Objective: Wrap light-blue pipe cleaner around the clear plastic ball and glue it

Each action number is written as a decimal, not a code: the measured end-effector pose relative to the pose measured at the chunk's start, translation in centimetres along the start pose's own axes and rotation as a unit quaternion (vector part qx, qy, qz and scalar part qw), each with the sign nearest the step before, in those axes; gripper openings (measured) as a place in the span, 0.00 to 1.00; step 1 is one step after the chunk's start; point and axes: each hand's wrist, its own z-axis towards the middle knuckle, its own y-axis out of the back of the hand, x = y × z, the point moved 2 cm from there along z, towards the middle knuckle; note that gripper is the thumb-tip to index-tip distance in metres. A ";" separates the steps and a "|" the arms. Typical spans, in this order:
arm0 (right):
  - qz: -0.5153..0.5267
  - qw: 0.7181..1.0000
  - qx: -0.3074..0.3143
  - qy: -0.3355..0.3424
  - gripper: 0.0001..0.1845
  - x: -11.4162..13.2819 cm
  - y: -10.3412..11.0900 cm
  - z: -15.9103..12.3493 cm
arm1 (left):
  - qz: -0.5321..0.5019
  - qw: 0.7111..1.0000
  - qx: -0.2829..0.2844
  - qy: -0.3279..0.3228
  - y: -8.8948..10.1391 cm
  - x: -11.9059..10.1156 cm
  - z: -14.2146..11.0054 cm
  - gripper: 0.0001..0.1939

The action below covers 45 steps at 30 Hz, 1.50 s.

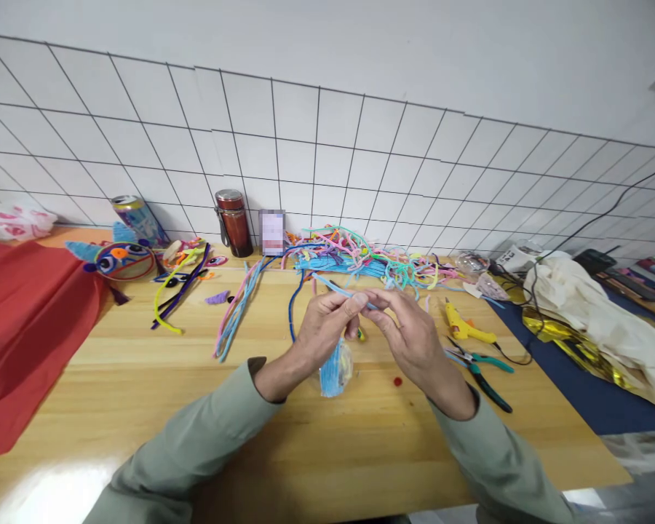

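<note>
Both hands meet above the middle of the table, pinching one light blue pipe cleaner [330, 284]. My left hand [330, 324] is closed on it with thumb and fingertips, and a length sticks out to the upper left. Close beside it, my right hand [407, 331] is closed on the same pipe cleaner near its other end. Below the hands lies a clear rounded piece partly covered with light blue pipe cleaner rows [332, 372]. A dark blue pipe cleaner [291, 309] curves on the table to the left of my left hand.
A pile of coloured pipe cleaners [360, 258] lies along the wall. On the right are a yellow glue gun [466, 325] with a cord and green-handled pliers [485, 375]. A brown flask [233, 224], a can [139, 218] and a decorated face-like craft piece [123, 260] stand left.
</note>
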 end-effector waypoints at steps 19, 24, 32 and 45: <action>-0.056 0.997 0.055 -0.025 0.16 -0.8 -0.6 -0.1 | 0.005 0.999 0.046 0.010 3.4 -1.8 3.1 0.33; -0.070 0.995 0.069 -0.026 0.18 -1.7 -0.5 0.1 | 0.073 0.990 0.115 0.026 5.2 -2.7 3.6 0.34; -0.058 0.991 0.101 -0.059 0.17 -2.5 -0.6 0.2 | 0.144 0.984 0.100 0.006 6.5 -2.7 4.5 0.27; -0.032 0.989 0.118 -0.079 0.18 -3.1 -1.1 0.3 | 0.186 0.974 0.127 0.016 7.5 -2.3 4.8 0.27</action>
